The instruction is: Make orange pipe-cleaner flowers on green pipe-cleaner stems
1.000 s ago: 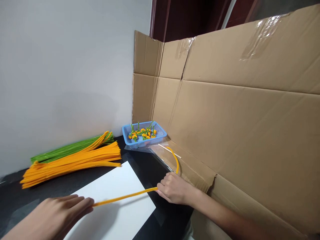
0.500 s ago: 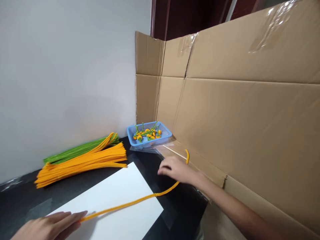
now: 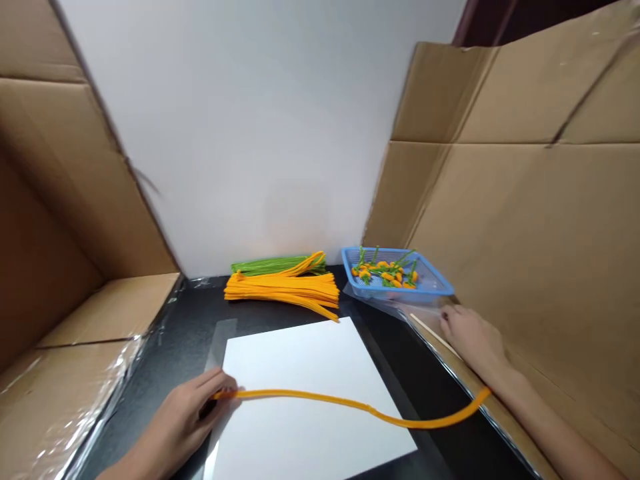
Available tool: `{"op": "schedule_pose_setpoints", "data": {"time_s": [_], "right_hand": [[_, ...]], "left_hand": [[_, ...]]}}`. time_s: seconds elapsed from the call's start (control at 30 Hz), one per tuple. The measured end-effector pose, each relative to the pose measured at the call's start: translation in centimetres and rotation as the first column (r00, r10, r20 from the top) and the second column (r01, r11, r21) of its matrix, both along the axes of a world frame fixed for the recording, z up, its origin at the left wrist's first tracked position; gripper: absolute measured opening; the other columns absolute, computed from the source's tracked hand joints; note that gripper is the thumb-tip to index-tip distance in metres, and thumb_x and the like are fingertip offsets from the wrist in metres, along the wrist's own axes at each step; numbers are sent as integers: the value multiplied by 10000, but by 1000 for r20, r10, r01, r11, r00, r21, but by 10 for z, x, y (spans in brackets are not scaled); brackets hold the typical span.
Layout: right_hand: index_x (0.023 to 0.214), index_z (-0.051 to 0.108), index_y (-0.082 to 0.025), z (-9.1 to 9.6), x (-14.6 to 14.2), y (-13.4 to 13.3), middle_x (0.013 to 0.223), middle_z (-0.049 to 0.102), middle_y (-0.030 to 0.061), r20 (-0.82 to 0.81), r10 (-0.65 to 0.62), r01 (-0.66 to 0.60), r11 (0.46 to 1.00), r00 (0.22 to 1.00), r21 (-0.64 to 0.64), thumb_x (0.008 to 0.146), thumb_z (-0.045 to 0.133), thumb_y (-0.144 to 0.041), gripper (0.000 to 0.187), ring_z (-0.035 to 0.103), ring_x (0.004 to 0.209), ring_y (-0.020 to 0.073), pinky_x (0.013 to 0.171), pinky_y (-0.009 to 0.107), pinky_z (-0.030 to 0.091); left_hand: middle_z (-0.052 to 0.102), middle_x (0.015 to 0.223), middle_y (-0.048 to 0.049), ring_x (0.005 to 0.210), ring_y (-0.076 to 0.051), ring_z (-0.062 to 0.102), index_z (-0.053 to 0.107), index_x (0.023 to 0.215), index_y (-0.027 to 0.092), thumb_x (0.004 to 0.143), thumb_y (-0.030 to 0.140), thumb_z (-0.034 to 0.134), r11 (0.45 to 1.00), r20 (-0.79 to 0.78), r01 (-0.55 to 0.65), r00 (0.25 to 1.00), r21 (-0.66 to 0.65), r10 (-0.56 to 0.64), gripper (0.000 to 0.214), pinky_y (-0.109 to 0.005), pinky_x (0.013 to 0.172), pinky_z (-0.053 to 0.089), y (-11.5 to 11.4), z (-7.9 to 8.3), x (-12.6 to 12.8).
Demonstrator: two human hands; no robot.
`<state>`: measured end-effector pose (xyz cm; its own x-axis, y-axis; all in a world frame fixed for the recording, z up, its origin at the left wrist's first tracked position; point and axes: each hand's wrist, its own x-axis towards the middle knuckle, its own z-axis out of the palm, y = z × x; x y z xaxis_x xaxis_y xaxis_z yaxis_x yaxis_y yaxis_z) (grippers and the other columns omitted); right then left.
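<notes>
Across the paper the strip runs, seemingly unshaped, pinched in the left hand; the right hand half-curls by the stick, its hold unclear; flowers in the basket look finished

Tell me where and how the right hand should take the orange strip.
Best, I'd judge, to pinch the orange strip on its bowed right stretch, short of where the picture shows it meeting the right forearm, coming from the right. The left hand has the left end; the strip is thin and curves loosely past the white paper, so a light pinch should suit.
</notes>
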<state>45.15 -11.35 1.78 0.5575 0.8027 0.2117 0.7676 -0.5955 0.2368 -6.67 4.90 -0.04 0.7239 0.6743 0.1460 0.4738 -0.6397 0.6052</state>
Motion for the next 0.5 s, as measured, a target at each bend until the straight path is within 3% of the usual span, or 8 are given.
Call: {"op": "schedule_pose_setpoints", "data": {"time_s": [0.13,0.23,0.33,0.4,0.5], "right_hand": [[894,731,-166,-19,20,-4,975,740,164,21,74,-76,987,997,139,975,369,-347,414,700,921,347,672,416,517],[907,749,-189,-31,28,-8,984,756,142,-73,289,-265,935,955,237,961,388,-451,449,704,915,307,748,404,531],[924,769,-209,-32,23,-11,1017,766,126,-54,343,-314,903,938,292,967,369,-465,477,702,935,293,783,396,517],[870,766,-210,-28,15,-12,959,769,120,-17,368,-348,893,930,284,985,362,-484,501,702,889,276,736,366,498],[808,739,-203,-20,5,-10,871,763,107,-18,484,-469,855,875,222,989,396,-514,498,705,817,252,701,330,480]], "left_hand": [[722,837,-48,685,-171,632,725,932,203,859,491,659,956,108,-202,967,-213,229,305,-241,625,481,10,3,2],[696,736,-34,635,-148,595,730,825,166,720,529,797,842,204,-243,904,-482,377,384,-218,571,454,21,6,-3],[618,615,17,537,-104,506,745,804,176,548,541,909,694,317,-266,743,-669,590,475,-196,481,413,30,12,-9],[651,674,21,603,-120,561,756,812,212,484,552,937,609,390,-225,592,-761,706,506,-206,518,491,33,20,-13],[700,821,54,746,-121,618,753,837,278,615,526,899,564,468,-155,406,-811,785,363,-195,605,576,37,39,-19]]}}
